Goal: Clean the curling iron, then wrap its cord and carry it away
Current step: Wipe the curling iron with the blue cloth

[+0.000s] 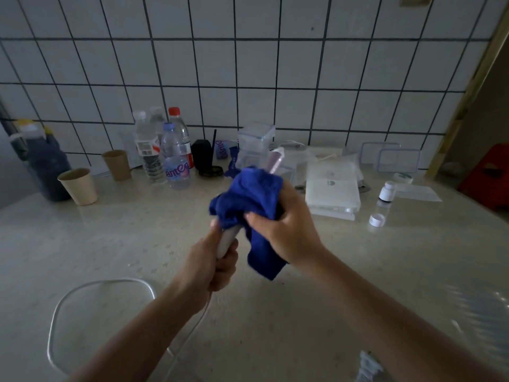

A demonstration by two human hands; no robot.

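My left hand [213,261] grips the white handle of the curling iron [227,241], which points up and away above the counter. Its pinkish barrel tip [276,159] sticks out past a blue cloth [248,205]. My right hand [283,224] is closed around that cloth, which is bunched over the middle of the iron and hides most of the barrel. The white cord [91,288] runs from under my left hand and lies in a loop on the counter at the lower left.
Along the tiled wall stand two paper cups [80,186], several water bottles [176,158], a dark jug [46,164], clear lidded boxes [256,144] and white packets [332,188]. A small vial [384,199] and a loose cap lie to the right.
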